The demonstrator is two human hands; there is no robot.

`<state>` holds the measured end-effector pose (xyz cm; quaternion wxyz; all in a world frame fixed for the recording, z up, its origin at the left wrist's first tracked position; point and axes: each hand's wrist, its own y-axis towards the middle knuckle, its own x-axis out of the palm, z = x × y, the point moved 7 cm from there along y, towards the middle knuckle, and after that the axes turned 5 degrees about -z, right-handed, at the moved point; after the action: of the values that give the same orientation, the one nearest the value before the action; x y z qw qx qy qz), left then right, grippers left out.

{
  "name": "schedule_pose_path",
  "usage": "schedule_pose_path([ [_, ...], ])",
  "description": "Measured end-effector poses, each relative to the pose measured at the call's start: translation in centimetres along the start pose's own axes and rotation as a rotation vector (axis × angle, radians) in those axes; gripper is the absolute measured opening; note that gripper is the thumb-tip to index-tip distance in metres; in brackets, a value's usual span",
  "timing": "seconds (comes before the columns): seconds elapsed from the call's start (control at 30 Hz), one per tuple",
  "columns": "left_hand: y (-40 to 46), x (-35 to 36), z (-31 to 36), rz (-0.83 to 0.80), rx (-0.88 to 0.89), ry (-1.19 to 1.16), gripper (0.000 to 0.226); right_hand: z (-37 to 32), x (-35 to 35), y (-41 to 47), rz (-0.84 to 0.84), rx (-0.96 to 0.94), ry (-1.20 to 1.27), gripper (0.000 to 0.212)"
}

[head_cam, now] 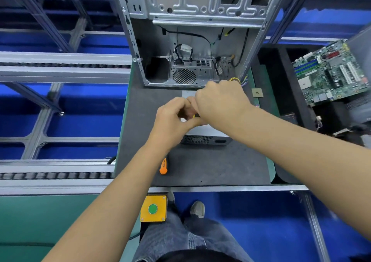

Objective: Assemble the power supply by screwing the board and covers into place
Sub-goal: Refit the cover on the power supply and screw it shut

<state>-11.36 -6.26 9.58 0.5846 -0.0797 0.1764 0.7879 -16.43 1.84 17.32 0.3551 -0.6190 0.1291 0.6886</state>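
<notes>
Gripping a screwdriver [195, 115] in my curled right hand [219, 103], I am pinching near its tip with my left hand [172, 119]; what the fingers are pinching is hidden. Both are working over the power supply [206, 136], which is lying at the middle of the grey mat [220, 165]. Its metal case is looking stiff and rather heavy, so I would be holding it by the side walls.

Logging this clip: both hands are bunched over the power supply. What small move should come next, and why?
Probably seat the tool tip and start turning. The right hand grips a yellow-and-black tool over the power supply, and the left hand curls beside it as if steadying it. The screw itself is hidden.
</notes>
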Motion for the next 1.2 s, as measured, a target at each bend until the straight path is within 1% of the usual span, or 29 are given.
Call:
schedule_pose_path([
  [0.03, -0.1, -0.2, -0.1, 0.031, 0.012, 0.016, 0.032, 0.3, 0.3, 0.1, -0.031, -0.016, 0.069, 0.014],
  [0.1, -0.2, -0.7, -1.3, 0.035, -0.004, 0.075, 0.033, 0.6, 0.7, 0.0, -0.148, -0.097, 0.227, 0.027],
  [0.13, -0.5, -0.9, -1.8, 0.014, -0.026, 0.105, 0.034, 0.7, 0.7, 0.0, -0.208, -0.142, 0.261, 0.027],
  [0.17, -1.0, -0.9, -2.3, -0.014, -0.050, 0.097, 0.033, 0.7, 0.7, 0.0, -0.231, -0.174, 0.258, 0.022],
  [0.2, -1.5, -0.7, -2.5, -0.041, -0.073, 0.040, 0.033, 0.5, 0.4, 0.2, -0.223, -0.197, 0.213, 0.017],
  [0.27, -2.0, -0.6, -2.6, -0.057, -0.104, -0.061, 0.049, -0.6, -0.6, 0.6, -0.129, -0.256, 0.119, 0.010],
  [0.3, -2.1, -0.5, -2.7, -0.045, -0.121, -0.062, 0.051, -1.6, -1.2, 0.7, -0.080, -0.287, 0.078, 0.005],
  [0.33, -2.0, -0.5, -2.7, -0.022, -0.138, -0.053, 0.048, -2.6, -1.7, 0.8, -0.043, -0.305, 0.033, 0.009],
  [0.4, -1.8, -0.8, -2.4, 0.048, -0.175, -0.007, 0.033, -4.2, -2.2, 1.0, 0.020, -0.316, -0.039, 0.024],
  [0.43, -1.7, -0.8, -2.1, 0.067, -0.172, 0.014, 0.029, -4.5, -2.4, 1.2, 0.047, -0.275, -0.052, 0.023],
  [0.5, -1.5, -0.9, -1.6, 0.080, -0.137, 0.042, 0.042, -4.7, -2.7, 1.6, 0.063, -0.169, -0.043, 0.013],
  [0.53, -1.6, -0.9, -1.8, 0.076, -0.143, 0.052, 0.053, -4.9, -2.5, 1.6, 0.026, -0.135, -0.019, 0.013],
  [0.57, -1.7, -1.0, -2.2, 0.067, -0.152, 0.062, 0.062, -4.9, -2.2, 1.6, -0.030, -0.130, 0.001, 0.015],
  [0.63, -1.9, -1.0, -3.0, 0.025, -0.169, 0.041, 0.066, -5.0, -1.8, 1.2, -0.133, -0.182, 0.047, 0.025],
  [0.73, -1.7, -0.7, -3.7, -0.025, -0.190, 0.014, 0.061, -5.0, -2.3, 0.8, -0.131, -0.315, -0.042, 0.028],
  [0.83, -1.9, -0.9, -4.4, -0.038, -0.196, -0.015, 0.035, -3.9, -2.7, 0.9, -0.102, -0.347, -0.111, 0.022],
  [0.87, -2.3, -1.1, -5.2, -0.034, -0.218, -0.021, 0.037, -3.3, -2.6, 1.0, -0.099, -0.335, -0.095, 0.021],
  [0.9, -3.0, -1.4, -6.0, -0.024, -0.248, -0.013, 0.045, -2.7, -2.4, 1.1, -0.105, -0.311, -0.054, 0.021],
  [0.93, -3.8, -1.5, -7.0, -0.019, -0.291, -0.012, 0.053, -2.2, -2.2, 1.2, -0.115, -0.285, -0.006, 0.024],
  [1.0, -5.2, -1.1, -8.6, -0.035, -0.392, -0.041, 0.058, -1.4, -1.3, 1.5, -0.148, -0.207, 0.066, 0.031],
  [1.07, -6.0, -0.1, -9.6, -0.026, -0.443, -0.036, 0.052, -0.3, -0.9, 1.7, -0.167, -0.068, 0.122, 0.045],
  [1.13, -6.4, 0.8, -9.6, 0.004, -0.437, 0.008, 0.044, 0.9, -0.4, 1.1, -0.195, 0.062, 0.125, 0.053],
  [1.17, -6.4, 1.0, -9.6, 0.036, -0.428, 0.023, 0.040, 1.3, -0.3, 0.7, -0.195, 0.087, 0.099, 0.055],
  [1.2, -6.5, 1.1, -9.6, 0.069, -0.424, 0.031, 0.038, 1.3, -0.1, 0.3, -0.202, 0.073, 0.089, 0.053],
])
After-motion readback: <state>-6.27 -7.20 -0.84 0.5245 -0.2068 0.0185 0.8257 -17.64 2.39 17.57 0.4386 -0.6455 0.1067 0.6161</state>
